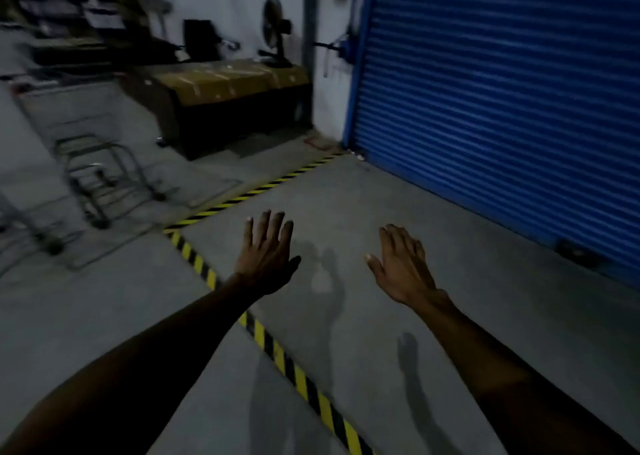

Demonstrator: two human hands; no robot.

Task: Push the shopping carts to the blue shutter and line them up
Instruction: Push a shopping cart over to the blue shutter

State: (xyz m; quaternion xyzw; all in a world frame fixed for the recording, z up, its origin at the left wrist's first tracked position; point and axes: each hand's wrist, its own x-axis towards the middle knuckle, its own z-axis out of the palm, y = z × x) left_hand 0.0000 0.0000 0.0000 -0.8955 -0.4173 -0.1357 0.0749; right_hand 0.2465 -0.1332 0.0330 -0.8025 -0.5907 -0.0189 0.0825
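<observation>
The blue shutter (502, 101) fills the upper right and reaches down to the concrete floor. A shopping cart (100, 174), blurred and dim, stands at the left, well away from the shutter; parts of another cart's frame (41, 236) show at the far left edge. My left hand (266, 257) and my right hand (401, 264) are stretched out in front of me over the floor, fingers straight and spread, holding nothing. Both hands are apart from the carts.
Yellow-and-black hazard tape (249, 191) marks a rectangle on the floor before the shutter. A brown cardboard-covered bin (221, 98) stands at the back wall, with a fan (277, 29) on it. Dark shelving (69, 15) is at the upper left.
</observation>
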